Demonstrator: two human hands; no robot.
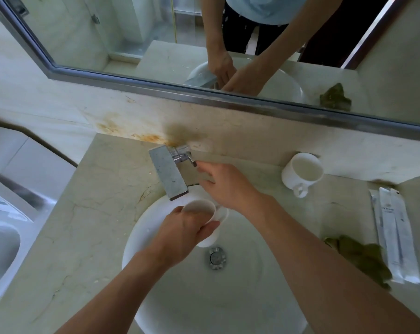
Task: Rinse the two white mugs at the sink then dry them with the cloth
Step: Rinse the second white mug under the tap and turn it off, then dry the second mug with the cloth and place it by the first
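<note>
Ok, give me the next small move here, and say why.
Probably work the lever with the right hand to start the water: its straight fingers are at the lever's tip, the left hand holds a white mug just below the spout over the basin, and no water shows running yet.

First mug [200,208] in sink [240,285] under tap [169,172]; second mug [303,172] on table [95,213], right of tap; cloth [363,256] on table, right of sink.

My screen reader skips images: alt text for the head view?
The left hand holds a white mug by the faucet over the sink; the right hand reaches toward the faucet handle. A second mug and green cloth sit on the counter.
</note>
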